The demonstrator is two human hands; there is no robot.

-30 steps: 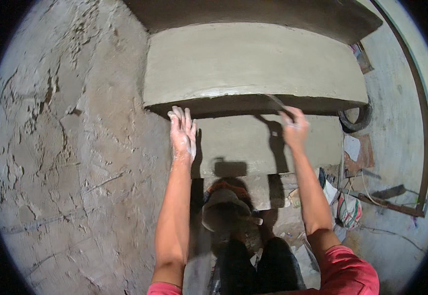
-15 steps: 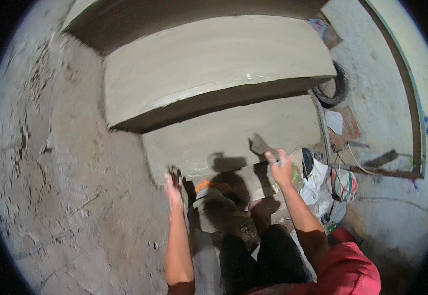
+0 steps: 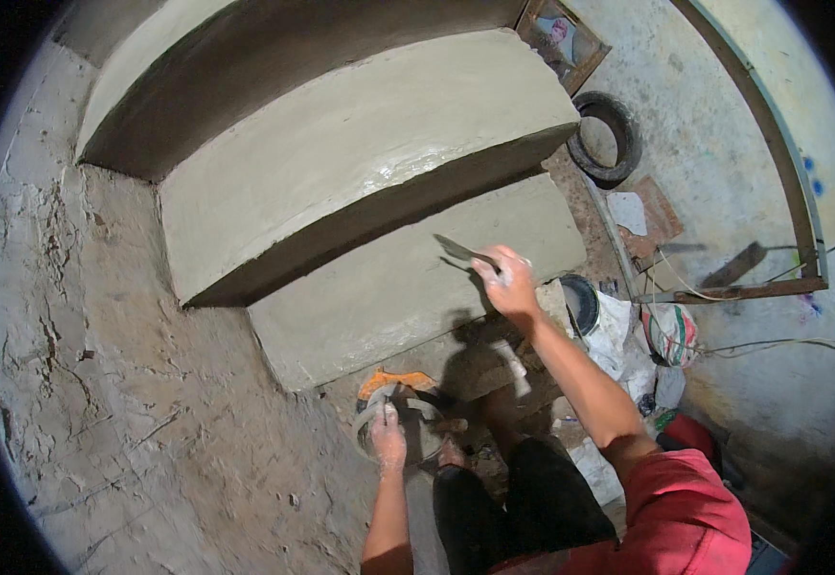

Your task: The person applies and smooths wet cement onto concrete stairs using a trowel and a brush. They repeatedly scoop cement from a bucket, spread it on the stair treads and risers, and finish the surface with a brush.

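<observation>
In my right hand point(image 3: 510, 287) is a small trowel point(image 3: 457, 250), its thin dark blade pointing left, just above the smooth grey cement of the lower step point(image 3: 388, 302). My left hand point(image 3: 388, 443) is low at a round grey bucket point(image 3: 364, 433), by its near left rim. Its fingers look curled, but what they grip is hard to make out. An orange piece point(image 3: 396, 380) sits just behind the bucket. Wet cement also coats the wider middle step point(image 3: 341, 158), which shines near its front edge.
A rough cement wall point(image 3: 130, 402) runs along the left. On the right lie a tyre point(image 3: 607, 139), a dark bucket point(image 3: 580, 305), white sacks point(image 3: 609, 335), a striped bag point(image 3: 670, 335) and a metal frame point(image 3: 753, 287). My bare foot point(image 3: 451, 452) stands near the bucket.
My left hand has come down from the lower step's edge to the bucket. The right hand with the trowel has moved left and farther up, and the view has turned.
</observation>
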